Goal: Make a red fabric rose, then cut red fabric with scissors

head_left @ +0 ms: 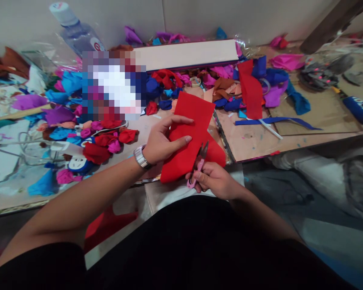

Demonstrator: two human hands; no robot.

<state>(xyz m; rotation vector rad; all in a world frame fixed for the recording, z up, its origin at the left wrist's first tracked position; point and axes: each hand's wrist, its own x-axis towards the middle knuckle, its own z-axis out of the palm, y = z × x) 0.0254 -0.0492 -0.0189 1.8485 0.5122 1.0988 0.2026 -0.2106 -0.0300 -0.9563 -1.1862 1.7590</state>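
A sheet of red felt [191, 133] lies at the near edge of the work board. My left hand [163, 139], with a metal watch on its wrist, grips the sheet's left side, thumb on top. My right hand [213, 179] is closed round small pink-handled snips [198, 165]. The snips' blades are apart and sit on the felt's lower right part.
Scraps of red, blue, purple and pink cloth [78, 121] crowd the boards. A red strip [251, 90] and a blue strip [275, 121] lie to the right. A long white board [187, 54] and a plastic bottle [75, 30] stand at the back. A power strip [75, 163] lies left.
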